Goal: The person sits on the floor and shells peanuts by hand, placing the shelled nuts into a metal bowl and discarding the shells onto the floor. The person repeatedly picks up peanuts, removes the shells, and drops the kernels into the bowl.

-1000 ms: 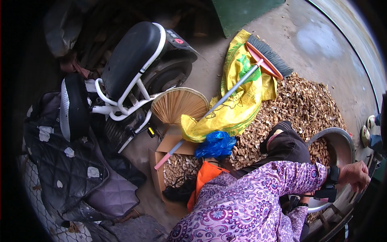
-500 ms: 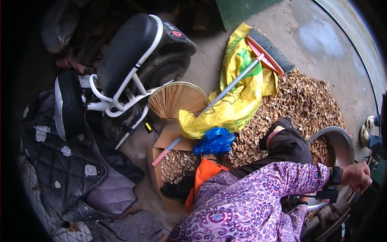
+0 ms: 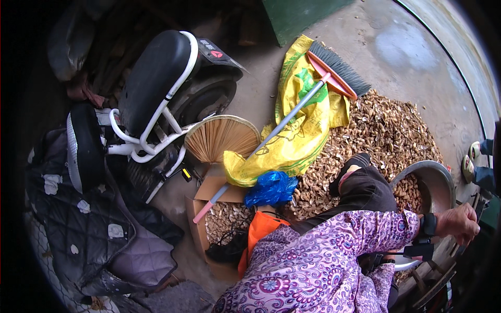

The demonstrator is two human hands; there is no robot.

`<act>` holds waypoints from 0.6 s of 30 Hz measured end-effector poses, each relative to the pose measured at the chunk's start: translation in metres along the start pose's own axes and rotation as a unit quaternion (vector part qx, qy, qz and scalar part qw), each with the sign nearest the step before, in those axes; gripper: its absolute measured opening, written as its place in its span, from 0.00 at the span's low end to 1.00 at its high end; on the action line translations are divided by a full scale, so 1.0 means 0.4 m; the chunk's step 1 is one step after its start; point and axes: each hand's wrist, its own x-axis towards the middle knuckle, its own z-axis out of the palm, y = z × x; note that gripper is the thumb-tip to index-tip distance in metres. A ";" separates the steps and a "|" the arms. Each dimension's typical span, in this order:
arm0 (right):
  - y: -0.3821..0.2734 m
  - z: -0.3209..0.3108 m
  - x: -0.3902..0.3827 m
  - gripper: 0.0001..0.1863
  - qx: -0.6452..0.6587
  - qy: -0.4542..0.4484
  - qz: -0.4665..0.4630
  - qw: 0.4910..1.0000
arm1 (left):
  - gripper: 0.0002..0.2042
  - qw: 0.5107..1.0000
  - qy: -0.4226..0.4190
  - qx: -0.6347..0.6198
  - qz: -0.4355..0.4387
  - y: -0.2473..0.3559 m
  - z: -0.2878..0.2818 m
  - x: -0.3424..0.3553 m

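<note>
My left hand [image 3: 458, 224] reaches to the right, past the rim of a large metal basin [image 3: 443, 182]. Its fingers are curled closed, and what they hold, if anything, cannot be made out. A black band circles that wrist. Lower down, my right sleeve [image 3: 380, 279] ends in a dark wristband, with the right fingers hidden behind a black device [image 3: 417, 252]. Brown nuts [image 3: 408, 193] lie in the metal basin. A pale basin rim [image 3: 406, 263] shows below my left forearm.
A heap of brown shells [image 3: 391, 125] spreads beyond my leg. A broom [image 3: 334, 73] lies on a yellow sack [image 3: 297, 151]. A cardboard box [image 3: 211, 185], blue plastic bag [image 3: 272, 189], conical straw hat [image 3: 222, 136] and scooter [image 3: 156, 78] stand left. Another person's shoes [image 3: 468, 168] are far right.
The whole view has shifted slightly, so most things sit a little further left. My left hand stays curled beyond the basin, its knuckles turned a little differently.
</note>
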 end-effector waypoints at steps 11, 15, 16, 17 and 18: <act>0.000 -0.013 -0.005 0.14 0.008 0.023 0.003 1.000 | 0.09 1.000 -0.008 0.008 -0.007 -0.019 0.000 -0.004; -0.003 -0.012 -0.003 0.14 0.013 0.027 0.002 1.000 | 0.09 1.000 -0.018 0.017 -0.015 -0.027 -0.001 -0.005; -0.002 -0.012 -0.003 0.14 0.014 0.027 0.002 1.000 | 0.09 1.000 -0.014 0.013 -0.023 -0.031 0.000 -0.005; -0.004 -0.011 -0.001 0.14 0.015 0.027 0.002 1.000 | 0.09 0.999 -0.010 0.009 -0.031 -0.033 0.000 -0.005; -0.005 -0.009 0.000 0.14 0.016 0.028 0.002 0.999 | 0.09 0.999 -0.011 0.009 -0.032 -0.035 -0.001 -0.005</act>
